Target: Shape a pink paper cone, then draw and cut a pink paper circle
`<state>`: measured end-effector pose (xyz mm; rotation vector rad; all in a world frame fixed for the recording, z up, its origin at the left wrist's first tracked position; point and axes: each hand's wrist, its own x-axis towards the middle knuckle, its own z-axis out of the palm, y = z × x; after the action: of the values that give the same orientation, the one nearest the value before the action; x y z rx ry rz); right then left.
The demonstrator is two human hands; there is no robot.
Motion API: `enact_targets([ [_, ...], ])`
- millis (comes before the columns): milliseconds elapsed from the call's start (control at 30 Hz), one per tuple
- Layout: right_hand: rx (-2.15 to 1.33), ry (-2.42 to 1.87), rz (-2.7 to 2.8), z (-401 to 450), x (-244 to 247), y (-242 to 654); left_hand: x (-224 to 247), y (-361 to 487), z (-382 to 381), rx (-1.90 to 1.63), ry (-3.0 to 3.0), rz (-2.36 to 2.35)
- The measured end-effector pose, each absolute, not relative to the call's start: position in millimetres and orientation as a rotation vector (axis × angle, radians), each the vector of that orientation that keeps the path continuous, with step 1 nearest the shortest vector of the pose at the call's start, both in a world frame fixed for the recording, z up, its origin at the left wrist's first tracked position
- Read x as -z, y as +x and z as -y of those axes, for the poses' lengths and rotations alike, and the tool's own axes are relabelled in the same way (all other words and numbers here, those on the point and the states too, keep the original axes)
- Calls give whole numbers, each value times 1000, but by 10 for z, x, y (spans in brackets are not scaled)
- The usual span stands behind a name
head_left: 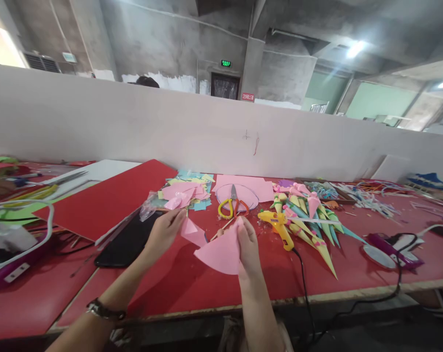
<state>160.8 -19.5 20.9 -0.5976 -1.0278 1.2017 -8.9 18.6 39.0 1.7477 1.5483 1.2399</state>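
Note:
Pinched in my left hand (169, 230) is a small pink paper piece (194, 233) with an angular edge. My right hand (248, 240) grips a larger pink paper sector (221, 252) by its right side, its curved edge facing down toward the table. The two papers come close together between my hands; whether they touch I cannot tell. Just beyond lie scissors (233, 201) with one yellow and one orange handle, blades pointing away, on a pink sheet (258, 188) marked with a drawn curve. A thin stick (224, 228) shows partly behind the sector.
To the right lie a yellow glue gun (278, 227) with a black cord and a pile of paper cones (322, 239). Paper scraps (195, 190), a black phone (128, 244) and a red sheet (115, 200) are left. A white partition (170, 127) stands behind the red table.

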Motion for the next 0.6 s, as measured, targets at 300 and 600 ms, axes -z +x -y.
enact_targets([
  [300, -521, -1044, 1379, 73, -109, 1338, -417, 195, 33, -1176, 1735, -1255],
  [600, -521, -1159, 1490, 86, -65, 1338, -501, 21, 82, -799, 2014, -1399],
])
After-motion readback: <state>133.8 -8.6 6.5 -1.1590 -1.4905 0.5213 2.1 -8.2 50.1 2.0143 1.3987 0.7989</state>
